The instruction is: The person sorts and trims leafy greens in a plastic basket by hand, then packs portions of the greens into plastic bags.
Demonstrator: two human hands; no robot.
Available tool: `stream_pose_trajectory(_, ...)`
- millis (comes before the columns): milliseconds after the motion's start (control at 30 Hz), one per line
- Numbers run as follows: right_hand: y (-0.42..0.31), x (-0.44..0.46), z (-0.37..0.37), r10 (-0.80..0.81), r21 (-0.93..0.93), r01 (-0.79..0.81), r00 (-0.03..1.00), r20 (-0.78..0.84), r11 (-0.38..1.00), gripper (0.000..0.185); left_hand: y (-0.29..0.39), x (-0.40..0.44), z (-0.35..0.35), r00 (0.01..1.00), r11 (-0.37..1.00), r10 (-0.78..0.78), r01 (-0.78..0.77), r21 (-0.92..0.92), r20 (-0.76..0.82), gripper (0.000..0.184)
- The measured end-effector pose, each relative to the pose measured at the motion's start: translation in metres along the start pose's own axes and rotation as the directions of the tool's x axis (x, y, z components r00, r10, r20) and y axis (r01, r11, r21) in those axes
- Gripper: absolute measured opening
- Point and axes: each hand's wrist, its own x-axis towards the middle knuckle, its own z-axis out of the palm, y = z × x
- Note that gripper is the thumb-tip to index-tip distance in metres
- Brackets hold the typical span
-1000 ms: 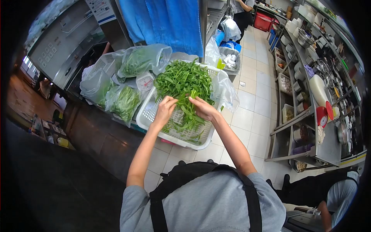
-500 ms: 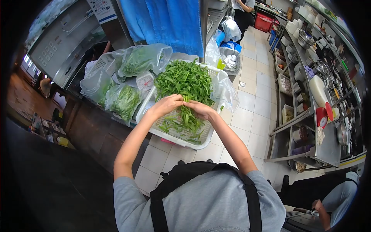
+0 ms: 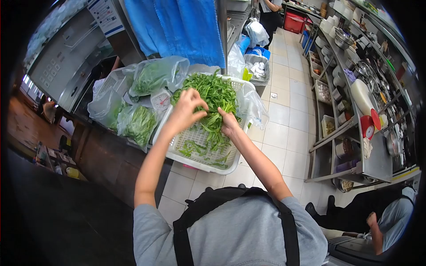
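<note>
Leaves (image 3: 191, 148) are lying loose near the near edge of a white perforated basket (image 3: 181, 142). Beyond them, the person's right hand (image 3: 230, 125) is pinching a bunch of leafy greens (image 3: 215, 127) near its pale stems, the leaves trailing toward that edge. The left hand (image 3: 184, 111), meeting the right at the stems half a second ago, is now standing apart toward the basket's left edge, fingers curling, thumb spread from them; the right hand alone seems to be supporting the bunch. Any scrap between the left fingertips is too small to make out. Greenery is hiding some right fingers. A leafy heap (image 3: 212, 86) is covering the basket's far end. Farther off, a co-worker (image 3: 269, 24) is being cut off by the view.
</note>
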Motion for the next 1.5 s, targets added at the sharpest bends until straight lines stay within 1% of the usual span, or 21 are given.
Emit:
stream_pose_trajectory(33,-0.001,-0.004,0.004,-0.020,0.000,0.020,0.999,-0.046,1.000,0.040,0.014,-0.008,0.007,0.999,1.000,-0.017,0.017,0.011,0.047,0.028)
stream_pose_trajectory(133,0.003,-0.010,0.012,-0.081,-0.026,0.078,0.982,-0.170,0.997,0.045,0.035,-0.030,0.040,0.994,0.992,0.048,-0.037,0.118,-0.095,0.027)
stream_pose_trajectory(233,0.010,-0.015,0.022,-0.107,-0.126,0.073,0.949,-0.295,0.989,0.043,0.038,-0.038,0.065,0.984,0.971,0.051,-0.010,0.238,-0.168,0.025)
stream_pose_trajectory(267,0.017,-0.008,0.016,-0.111,-0.073,0.096,0.964,-0.243,0.993,0.045,0.036,-0.040,0.070,0.980,0.965,0.061,-0.010,0.262,-0.187,0.022)
stream_pose_trajectory(367,0.032,0.008,0.006,-0.110,-0.151,0.072,0.959,-0.263,0.986,0.046,0.021,-0.046,0.081,0.969,0.951,0.055,0.024,0.310,-0.242,0.018)
stream_pose_trajectory(400,0.033,0.010,0.005,-0.094,-0.156,0.053,0.959,-0.267,0.986,0.045,0.021,-0.048,0.079,0.968,0.956,0.017,0.057,0.287,-0.250,0.013)
stream_pose_trajectory(533,0.037,0.013,0.005,-0.125,-0.157,0.081,0.948,-0.292,0.984,0.044,0.017,-0.061,0.069,0.961,0.976,-0.162,0.189,0.105,-0.224,0.011)
stream_pose_trajectory(600,0.037,0.012,0.006,-0.112,-0.134,0.075,0.949,-0.294,0.988,0.043,0.019,-0.063,0.074,0.945,0.977,-0.143,0.183,0.113,-0.293,0.011)
stream_pose_trajectory(633,0.041,0.017,0.004,-0.124,-0.156,0.079,0.944,-0.305,0.985,0.043,0.021,-0.062,0.076,0.936,0.977,-0.131,0.178,0.118,-0.328,0.012)
stream_pose_trajectory(700,0.047,0.021,0.005,-0.149,-0.201,0.086,0.933,-0.327,0.976,0.042,0.027,-0.060,0.078,0.945,0.977,-0.075,0.133,0.166,-0.318,0.013)
stream_pose_trajectory(767,0.048,0.018,0.009,-0.127,-0.151,0.084,0.943,-0.308,0.985,0.041,0.031,-0.059,0.080,0.952,0.973,-0.021,0.089,0.213,-0.305,0.014)
stream_pose_trajectory(800,0.046,0.012,0.014,-0.117,-0.126,0.082,0.947,-0.299,0.989,0.041,0.027,-0.059,0.084,0.948,0.965,-0.019,0.100,0.242,-0.316,0.014)
stream_pose_trajectory(900,0.033,-0.013,0.024,-0.029,-0.047,0.024,0.994,-0.109,0.999,0.060,0.021,-0.059,0.087,0.947,0.957,-0.030,0.119,0.264,-0.319,0.016)
stream_pose_trajectory(1000,0.029,-0.024,0.034,-0.018,-0.011,0.016,0.983,-0.183,1.000,0.055,0.017,-0.061,0.088,0.947,0.946,-0.024,0.125,0.298,-0.322,0.015)
stream_pose_trajectory(1100,0.033,-0.021,0.031,-0.029,-0.049,0.021,0.985,-0.170,0.999,0.053,0.022,-0.064,0.079,0.941,0.964,-0.073,0.152,0.218,-0.329,0.010)
stream_pose_trajectory(1200,0.032,-0.029,0.037,-0.005,-0.067,-0.010,0.977,-0.215,0.998,0.042,0.022,-0.069,0.076,0.924,0.966,-0.076,0.161,0.202,-0.374,0.009)
stream_pose_trajectory(1300,0.052,-0.010,0.023,-0.133,-0.348,0.033,0.954,-0.267,0.937,0.044,0.018,-0.073,0.072,0.904,0.961,-0.088,0.187,0.202,-0.418,0.008)
stream_pose_trajectory(1400,0.054,-0.003,0.008,-0.048,-0.312,0.003,0.990,-0.136,0.950,0.072,0.003,-0.081,0.065,0.906,0.955,-0.167,0.246,0.164,-0.389,0.007)
stream_pose_trajectory(1500,0.062,0.005,0.018,-0.132,-0.330,0.024,0.941,-0.311,0.944,0.045,0.004,-0.090,0.060,0.912,0.974,-0.200,0.224,0.027,-0.357,0.007)
